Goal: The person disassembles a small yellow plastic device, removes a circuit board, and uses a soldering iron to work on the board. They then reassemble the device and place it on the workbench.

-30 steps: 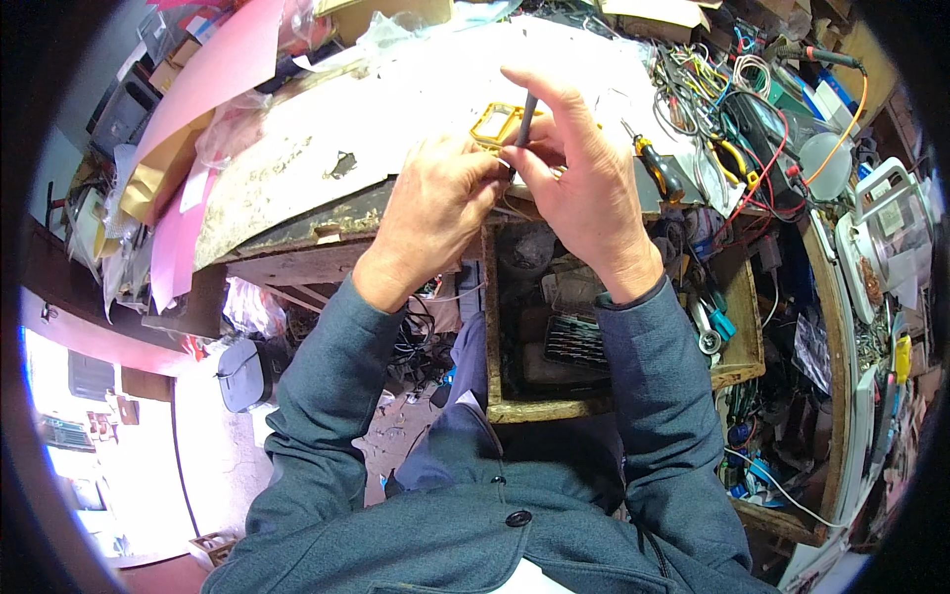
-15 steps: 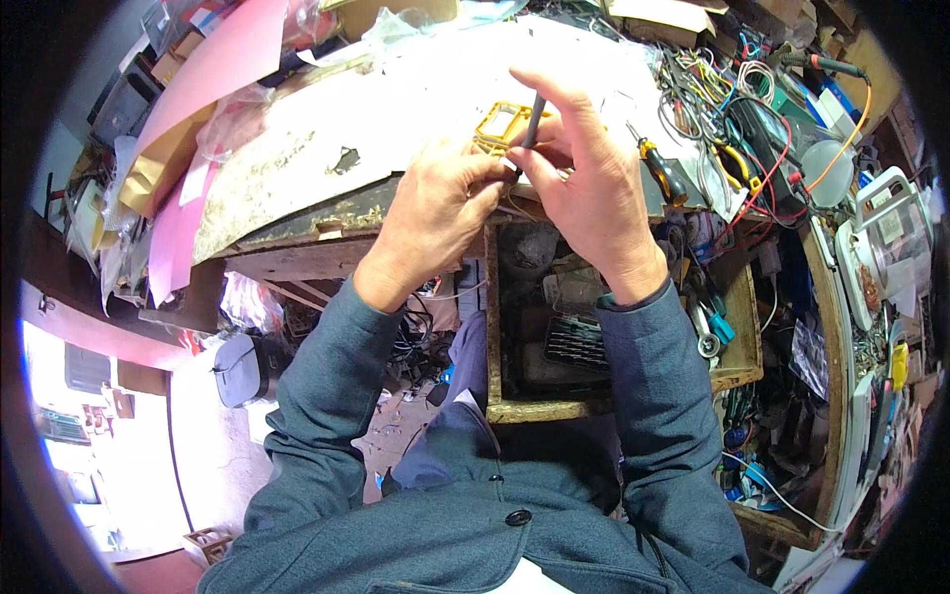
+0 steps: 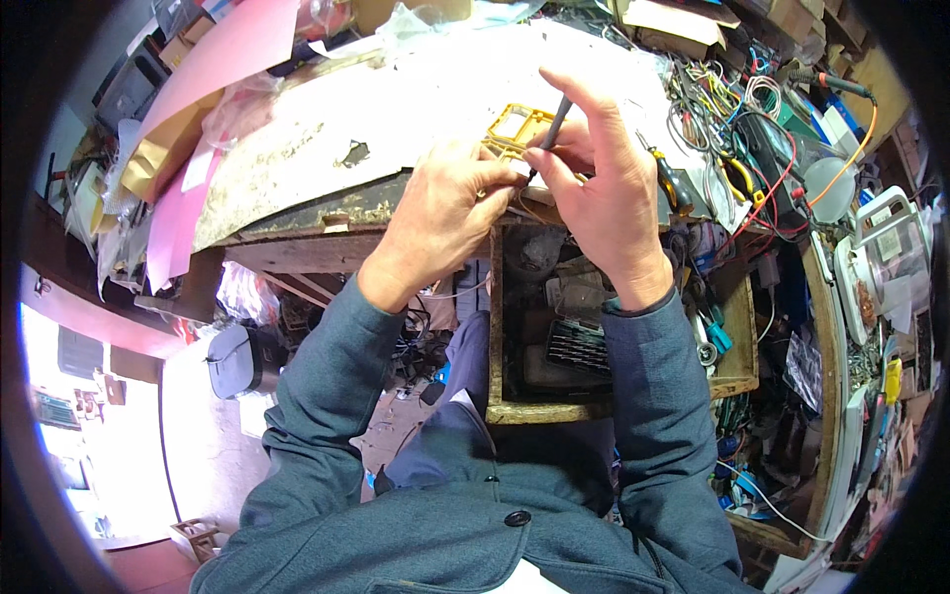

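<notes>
**Fine tool work at bench edge**

Left hand pinches a small part, barely visible, against the yellow frame lying on the bench. Right hand grips a slim dark tool, tip meeting the part. Advise bracing both wrists and applying light, steady pressure.

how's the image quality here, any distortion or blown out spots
Head view: strong fisheye, the workbench edge bows and the corners go black; the lower-left floor area is overexposed to white; the left hand, right hand and thin dark tool are evenly lit and sharp.
</notes>
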Demonstrator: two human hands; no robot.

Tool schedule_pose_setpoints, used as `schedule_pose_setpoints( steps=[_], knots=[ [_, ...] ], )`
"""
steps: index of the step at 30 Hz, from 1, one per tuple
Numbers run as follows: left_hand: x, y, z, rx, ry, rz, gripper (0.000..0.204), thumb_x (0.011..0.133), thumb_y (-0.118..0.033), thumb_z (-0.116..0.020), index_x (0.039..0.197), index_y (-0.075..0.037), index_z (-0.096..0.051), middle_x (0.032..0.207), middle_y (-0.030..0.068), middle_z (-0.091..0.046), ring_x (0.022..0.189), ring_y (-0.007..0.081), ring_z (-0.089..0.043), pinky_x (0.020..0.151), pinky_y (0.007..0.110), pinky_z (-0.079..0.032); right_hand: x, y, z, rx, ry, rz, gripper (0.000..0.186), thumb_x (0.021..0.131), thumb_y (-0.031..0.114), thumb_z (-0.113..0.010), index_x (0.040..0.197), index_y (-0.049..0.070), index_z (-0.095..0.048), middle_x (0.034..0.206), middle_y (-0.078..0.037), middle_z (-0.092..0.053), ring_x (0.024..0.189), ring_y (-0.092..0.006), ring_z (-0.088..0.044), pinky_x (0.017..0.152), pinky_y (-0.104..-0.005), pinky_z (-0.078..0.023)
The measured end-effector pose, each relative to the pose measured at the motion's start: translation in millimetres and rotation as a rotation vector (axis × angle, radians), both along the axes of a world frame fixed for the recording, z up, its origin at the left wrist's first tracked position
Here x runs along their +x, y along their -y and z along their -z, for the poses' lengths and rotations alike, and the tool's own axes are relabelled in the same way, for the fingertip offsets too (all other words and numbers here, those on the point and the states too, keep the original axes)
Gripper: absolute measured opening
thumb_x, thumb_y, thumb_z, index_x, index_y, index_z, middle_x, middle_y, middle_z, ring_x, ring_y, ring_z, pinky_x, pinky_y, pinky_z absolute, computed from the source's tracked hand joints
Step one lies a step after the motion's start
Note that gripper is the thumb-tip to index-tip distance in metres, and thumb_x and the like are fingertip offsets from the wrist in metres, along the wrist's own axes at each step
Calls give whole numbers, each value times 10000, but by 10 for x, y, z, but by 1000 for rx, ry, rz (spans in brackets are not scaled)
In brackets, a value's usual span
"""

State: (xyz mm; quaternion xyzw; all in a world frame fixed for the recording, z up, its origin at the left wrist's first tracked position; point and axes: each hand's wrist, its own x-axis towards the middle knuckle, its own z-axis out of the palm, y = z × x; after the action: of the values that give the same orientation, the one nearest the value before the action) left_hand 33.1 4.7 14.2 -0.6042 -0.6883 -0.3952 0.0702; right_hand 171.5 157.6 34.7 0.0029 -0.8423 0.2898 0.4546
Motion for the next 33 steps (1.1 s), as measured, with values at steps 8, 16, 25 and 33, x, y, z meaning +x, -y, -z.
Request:
schedule_pose_setpoints(
  steps=[8, 16, 25, 33],
  knots=[
    [-15, -19, 35, 27, 81, 26, 187, 959, -146, -736, 1089, -55, -835, 1023, 171, -695, 1023, 383, -633, 942, 483, -500, 1, 26, 4, -17, -42, -5, 720, 934, -83, -822, 1576, 119, -568, 1030, -116, -839, 961, -147, -815, 864, -312, -667],
    [4, 6, 1, -18, 34, -2, 197, 974, -101, -770, 1140, -2, -807, 1023, 113, -701, 1031, 300, -646, 949, 429, -520, -21, -13, 32, 26, -22, -3, 718, 932, -96, -816, 1573, 107, -564, 1039, -122, -838, 972, -150, -815, 875, -313, -667],
    [-8, 12, 12, -13, 49, 22, 202, 972, -98, -762, 1143, 3, -802, 1038, 118, -701, 1037, 299, -645, 955, 431, -517, -94, -33, 85, 47, -121, -24, 791, 868, -77, -853, 1566, 182, -584, 888, -115, -806, 849, -239, -823, 759, -356, -659],
    [-42, 28, 25, 4, 89, 36, 284, 944, -108, -775, 1205, 4, -777, 1085, 133, -723, 1077, 304, -668, 992, 427, -527, -69, -2, 38, 72, -63, -21, 794, 865, -91, -831, 1567, 204, -608, 917, -109, -807, 851, -233, -817, 764, -362, -653]
  ],
)
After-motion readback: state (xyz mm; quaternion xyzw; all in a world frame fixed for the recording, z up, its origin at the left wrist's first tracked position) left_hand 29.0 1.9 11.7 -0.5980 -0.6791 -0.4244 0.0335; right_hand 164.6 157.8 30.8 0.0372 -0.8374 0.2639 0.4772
